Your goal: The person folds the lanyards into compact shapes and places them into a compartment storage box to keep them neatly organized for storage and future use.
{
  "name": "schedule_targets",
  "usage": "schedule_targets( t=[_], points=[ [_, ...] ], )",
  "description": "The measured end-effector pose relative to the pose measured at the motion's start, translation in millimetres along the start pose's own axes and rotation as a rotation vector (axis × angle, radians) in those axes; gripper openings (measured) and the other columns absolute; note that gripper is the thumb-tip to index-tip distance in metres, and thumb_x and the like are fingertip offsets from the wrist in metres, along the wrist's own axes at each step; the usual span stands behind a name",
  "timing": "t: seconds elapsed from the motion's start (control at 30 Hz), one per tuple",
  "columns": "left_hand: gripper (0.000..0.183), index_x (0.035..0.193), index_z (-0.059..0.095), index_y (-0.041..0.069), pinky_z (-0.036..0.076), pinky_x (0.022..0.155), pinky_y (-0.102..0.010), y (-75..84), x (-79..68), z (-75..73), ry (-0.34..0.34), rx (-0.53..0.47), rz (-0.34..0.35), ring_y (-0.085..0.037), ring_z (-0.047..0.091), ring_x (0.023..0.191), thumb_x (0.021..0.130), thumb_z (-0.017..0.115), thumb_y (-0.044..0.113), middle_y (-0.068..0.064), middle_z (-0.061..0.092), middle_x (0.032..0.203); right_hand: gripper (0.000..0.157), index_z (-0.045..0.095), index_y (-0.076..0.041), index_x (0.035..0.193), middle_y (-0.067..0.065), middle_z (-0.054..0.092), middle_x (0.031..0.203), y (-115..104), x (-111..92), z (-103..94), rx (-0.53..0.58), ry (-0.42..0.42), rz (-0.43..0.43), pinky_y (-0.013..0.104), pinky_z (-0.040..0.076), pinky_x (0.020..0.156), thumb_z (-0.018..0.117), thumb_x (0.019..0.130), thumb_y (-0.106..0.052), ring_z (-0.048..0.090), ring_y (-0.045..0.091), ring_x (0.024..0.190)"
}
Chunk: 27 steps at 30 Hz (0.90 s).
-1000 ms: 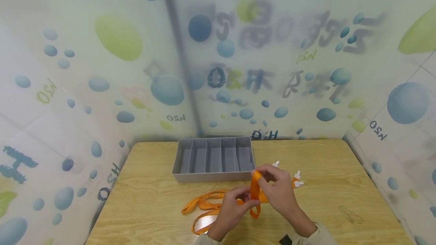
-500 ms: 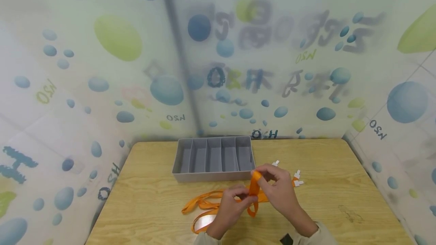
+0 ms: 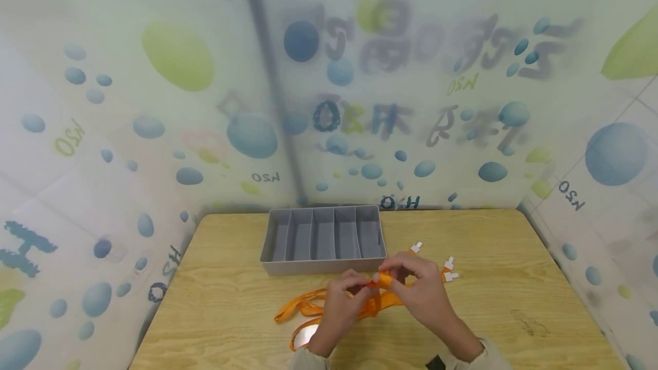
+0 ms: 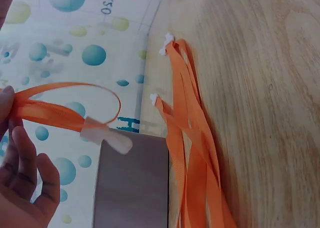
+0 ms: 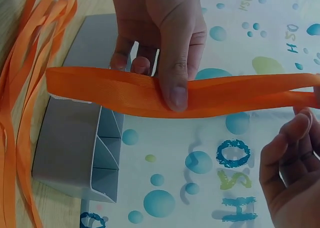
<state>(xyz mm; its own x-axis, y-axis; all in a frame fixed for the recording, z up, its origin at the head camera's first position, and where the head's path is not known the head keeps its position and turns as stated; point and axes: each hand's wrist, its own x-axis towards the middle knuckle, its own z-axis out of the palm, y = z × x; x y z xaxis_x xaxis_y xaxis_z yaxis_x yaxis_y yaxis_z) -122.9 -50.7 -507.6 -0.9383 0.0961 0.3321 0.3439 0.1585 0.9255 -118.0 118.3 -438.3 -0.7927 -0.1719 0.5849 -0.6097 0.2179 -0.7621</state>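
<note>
Above table [image 3: 514, 278], both hands pinching ribbon [image 3: 382, 280]

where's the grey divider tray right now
In the head view the grey tray sits at the table's far edge, left of centre, just beyond both hands and the orange ribbons.
</note>
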Motion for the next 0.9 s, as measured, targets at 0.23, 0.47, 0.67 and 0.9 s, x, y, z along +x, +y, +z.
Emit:
schedule_targets(
  t=[0.23,0.47,0.67,0.9],
  points=[
    [0.016,0.082,0.076,-0.002,0.052,0.063,-0.026,30.4,4.6,-10.3,0.097,0.039,0.003,-0.009,0.058,0.07,0.076,0.07,-0.015,-0.01,0.066,0.082,0.029,0.072,-0.01,0.09,-0.001,0.059,0.07,2.4,-7.2,0.1,0.044,-0.05,0.05,0.025,0.048,0.051,0.08,0.072,0.011,0.053,0.01,0.059],
    [0.021,0.082,0.076,0.0,0.05,0.059,-0.025,34.3,8.4,-18.3,0.13,0.018,-0.015,-0.011,0.057,0.063,0.079,0.065,-0.017,-0.01,0.071,0.076,0.026,0.069,-0.014,0.083,0.003,0.055,0.065,3.4,-13.9,-2.8,0.105,-0.166,0.158,0.025,0.047,0.05,0.089,0.07,-0.006,0.049,0.009,0.058],
    [0.018,0.084,0.076,0.0,0.048,0.057,-0.025,39.3,11.0,-22.9,0.162,0.037,-0.035,-0.009,0.055,0.06,0.082,0.065,-0.015,-0.01,0.071,0.074,0.026,0.067,-0.015,0.08,0.005,0.054,0.063,6.1,-18.9,-1.8,0.153,-0.239,0.198,0.025,0.045,0.049,0.09,0.07,-0.008,0.047,0.007,0.058],
    [0.016,0.082,0.076,-0.001,0.047,0.057,-0.022,49.8,13.8,-26.2,0.161,0.032,-0.066,-0.006,0.054,0.06,0.083,0.066,-0.014,-0.01,0.071,0.073,0.025,0.067,-0.016,0.078,-0.001,0.051,0.062,13.6,-29.0,2.0,0.155,-0.325,0.296,0.023,0.044,0.05,0.091,0.071,-0.016,0.045,0.003,0.058]
  ],
)
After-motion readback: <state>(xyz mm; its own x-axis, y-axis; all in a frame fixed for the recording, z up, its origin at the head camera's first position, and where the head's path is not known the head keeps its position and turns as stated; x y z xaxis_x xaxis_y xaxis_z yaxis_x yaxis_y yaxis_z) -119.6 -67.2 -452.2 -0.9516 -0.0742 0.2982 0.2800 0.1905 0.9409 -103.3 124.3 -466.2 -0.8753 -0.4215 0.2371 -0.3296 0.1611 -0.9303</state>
